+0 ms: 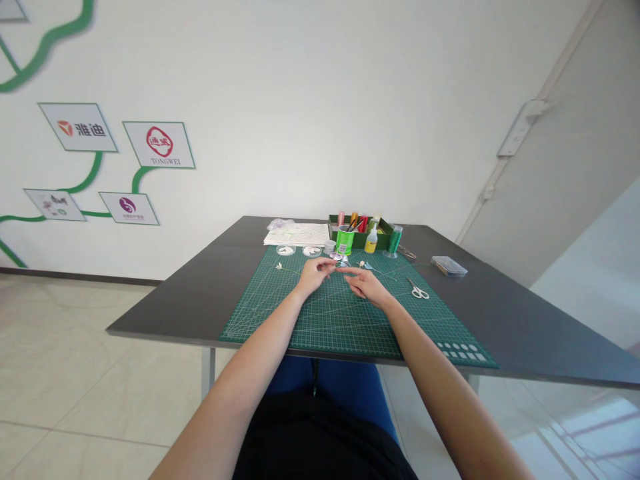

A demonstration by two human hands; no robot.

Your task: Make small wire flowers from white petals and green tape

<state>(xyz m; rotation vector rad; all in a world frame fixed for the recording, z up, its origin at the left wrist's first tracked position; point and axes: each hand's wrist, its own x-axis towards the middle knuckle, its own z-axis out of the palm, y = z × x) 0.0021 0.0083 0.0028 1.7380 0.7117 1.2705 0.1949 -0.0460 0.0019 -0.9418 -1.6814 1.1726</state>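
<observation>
Head view: pinches a small dark piece (339,264) in left hand (315,275), toward the far edge of the cutting mat (330,327); extends right hand (369,284) to it, cannot tell whether gripping.

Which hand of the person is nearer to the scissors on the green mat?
The right hand. It is to the left of the scissors, apart from them; the left hand is farther left, beyond the right one.
</observation>
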